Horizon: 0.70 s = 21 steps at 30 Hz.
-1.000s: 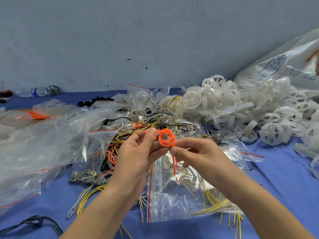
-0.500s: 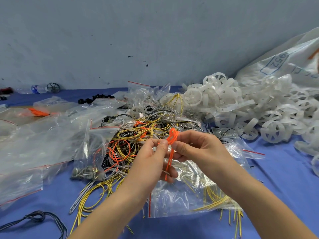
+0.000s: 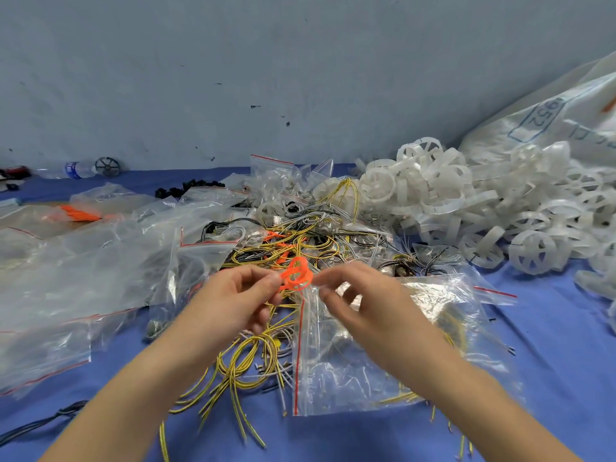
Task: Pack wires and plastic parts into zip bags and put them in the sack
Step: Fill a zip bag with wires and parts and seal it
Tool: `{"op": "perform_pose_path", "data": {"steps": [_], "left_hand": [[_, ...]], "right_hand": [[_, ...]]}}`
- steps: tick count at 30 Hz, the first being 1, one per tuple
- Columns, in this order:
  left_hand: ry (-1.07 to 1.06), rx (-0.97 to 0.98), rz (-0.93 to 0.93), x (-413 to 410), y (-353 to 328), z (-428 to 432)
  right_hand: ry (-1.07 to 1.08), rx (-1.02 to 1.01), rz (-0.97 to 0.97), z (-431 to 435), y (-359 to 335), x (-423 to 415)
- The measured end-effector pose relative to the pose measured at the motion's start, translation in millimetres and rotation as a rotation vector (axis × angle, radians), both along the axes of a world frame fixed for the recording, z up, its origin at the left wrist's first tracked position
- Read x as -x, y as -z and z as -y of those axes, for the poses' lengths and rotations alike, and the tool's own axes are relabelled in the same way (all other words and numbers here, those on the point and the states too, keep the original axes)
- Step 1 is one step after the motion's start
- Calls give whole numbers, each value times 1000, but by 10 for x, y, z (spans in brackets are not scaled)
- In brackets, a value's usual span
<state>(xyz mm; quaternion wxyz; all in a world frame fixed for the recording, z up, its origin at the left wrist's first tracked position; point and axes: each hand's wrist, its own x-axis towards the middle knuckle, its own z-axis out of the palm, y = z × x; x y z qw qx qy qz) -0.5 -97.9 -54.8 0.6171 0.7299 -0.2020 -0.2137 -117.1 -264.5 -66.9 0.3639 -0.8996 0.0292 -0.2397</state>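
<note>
Your left hand pinches a small coil of orange wire between thumb and forefinger, with the other fingers curled below. Your right hand meets the coil from the other side. Its forefinger touches the right edge, but the blur hides whether finger and thumb really close on it, so I cannot tell. The coil is in the air, above the heap of yellow wires and just over the red-striped edge of a zip bag. This bag lies flat on the blue cloth under your right wrist (some yellow wires are inside it). More bags lie at the left — clear ones, crumpled. At the right is the pile of white plastic wheels, and behind it lies the sack.
</note>
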Motion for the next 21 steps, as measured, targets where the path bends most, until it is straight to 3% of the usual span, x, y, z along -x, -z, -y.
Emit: {"op": "perform_pose_path", "data": {"steps": [4,9,21], "left_hand": [[-69,-181,85,-201,65,-250],[39,-280,14,-165,128,-300],[318,-344,25,135,106,137]], "right_hand": [[-90,499,32,-205,98,1],[-109,777,-117,-344,158,-63],[-6,649,131,-301,47,-40]]}}
